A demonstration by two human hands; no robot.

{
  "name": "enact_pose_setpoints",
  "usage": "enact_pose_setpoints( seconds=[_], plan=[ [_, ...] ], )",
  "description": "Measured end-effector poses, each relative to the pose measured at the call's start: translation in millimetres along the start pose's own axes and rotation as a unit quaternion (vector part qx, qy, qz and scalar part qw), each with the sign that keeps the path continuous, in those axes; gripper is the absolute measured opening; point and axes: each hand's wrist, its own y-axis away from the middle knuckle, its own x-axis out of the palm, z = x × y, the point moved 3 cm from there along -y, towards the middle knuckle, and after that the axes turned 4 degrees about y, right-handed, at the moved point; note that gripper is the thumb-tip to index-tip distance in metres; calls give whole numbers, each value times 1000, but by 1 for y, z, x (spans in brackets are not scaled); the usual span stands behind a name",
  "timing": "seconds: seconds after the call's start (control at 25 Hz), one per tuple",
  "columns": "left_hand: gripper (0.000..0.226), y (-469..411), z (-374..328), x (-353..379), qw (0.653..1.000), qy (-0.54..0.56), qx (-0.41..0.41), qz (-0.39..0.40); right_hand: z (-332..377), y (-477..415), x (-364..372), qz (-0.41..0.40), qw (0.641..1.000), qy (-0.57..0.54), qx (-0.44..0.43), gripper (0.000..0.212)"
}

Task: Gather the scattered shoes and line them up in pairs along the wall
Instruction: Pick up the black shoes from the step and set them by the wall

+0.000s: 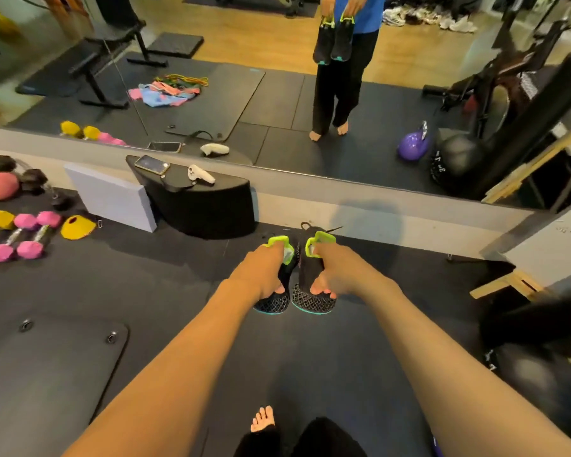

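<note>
Pinching left shoe (271, 303) in left hand (264, 275), right shoe (314, 302) in right hand (336, 275); both hang below grip, seemingly airborne.

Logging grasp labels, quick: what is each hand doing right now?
Left hand: closed, gripping the left black-and-lime sneaker.
Right hand: closed, gripping the right black-and-lime sneaker.
</note>
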Motion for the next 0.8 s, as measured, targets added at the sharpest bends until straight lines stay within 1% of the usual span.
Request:
enact_pose_setpoints(
  seconds=[0.12, 0.2, 0.28, 0.36, 0.44, 0.52, 0.6, 0.72, 0.8],
  plan=[
    [67, -68, 11, -14, 1000, 8, 3, -11, -11, -64, -17, -16, 999, 39, 19, 61],
    [66, -120, 20, -22, 1000, 8, 5, -21, -20, -119, -24, -22, 998, 64, 14, 63],
    [67, -167, 33, -23, 1000, 8, -11, -25, -24, -173, -28, -25, 996, 88, -2, 58],
    [67, -213, 48, -16, 999, 8, -29, -12, -31, -221, -28, -38, 995, 95, -8, 53],
    [61, -256, 68, -3, 999, 21, -44, -1, -41, -268, -19, -42, 994, 96, -20, 48],
    [50, -303, 93, 20, 999, 25, -46, 3, -57, -321, -1, -42, 993, 106, -18, 42],
    [42, -353, 124, 54, 998, 29, -52, 3, -78, -378, 27, -48, 993, 104, 4, 39],
    [42, -426, 175, 114, 998, 30, -60, -7, -115, -459, 86, -68, 991, 104, 38, 33],
    [45, -476, 212, 161, 997, 25, -65, -18, -139, -518, 137, -84, 990, 105, 43, 34]
  ],
)
